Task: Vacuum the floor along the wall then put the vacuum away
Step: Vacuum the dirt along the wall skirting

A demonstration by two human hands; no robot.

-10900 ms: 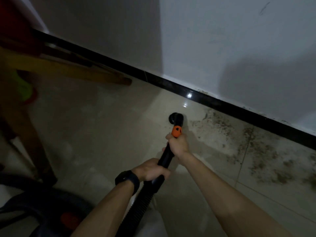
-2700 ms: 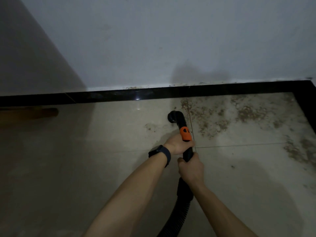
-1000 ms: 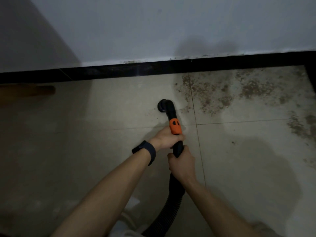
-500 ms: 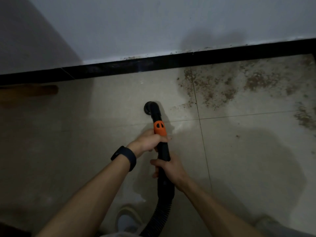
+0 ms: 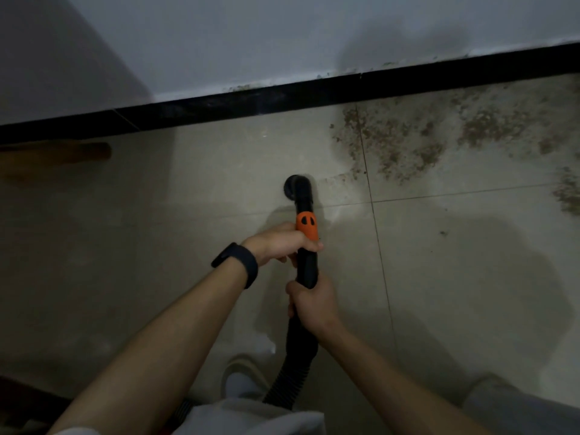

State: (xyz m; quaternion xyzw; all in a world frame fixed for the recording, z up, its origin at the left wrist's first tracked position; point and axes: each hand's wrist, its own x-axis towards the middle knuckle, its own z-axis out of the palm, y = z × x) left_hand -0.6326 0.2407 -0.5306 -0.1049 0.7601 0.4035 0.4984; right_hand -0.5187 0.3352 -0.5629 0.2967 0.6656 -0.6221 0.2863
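Note:
A black vacuum wand (image 5: 307, 265) with an orange collar (image 5: 306, 225) points down at the pale tiled floor, its round nozzle (image 5: 295, 188) resting on a tile a little short of the wall. My left hand (image 5: 282, 243), a dark watch on its wrist, grips the wand just below the orange collar. My right hand (image 5: 312, 301) holds it lower, where the ribbed black hose (image 5: 290, 381) begins. Brown dirt (image 5: 408, 142) is scattered over the tiles to the right of the nozzle, up to the black skirting (image 5: 282, 98).
A white wall (image 5: 282, 36) runs across the top above the skirting. A wooden bar (image 5: 62, 152) lies low at the left by the wall. My light shoes (image 5: 241, 378) show at the bottom, either side of the hose. More dirt (image 5: 568, 193) sits at the far right.
The nozzle has drawn back from the edge of the dirt patch toward me and slightly left. Both hands keep their grip on the wand, and my view has tilted lower.

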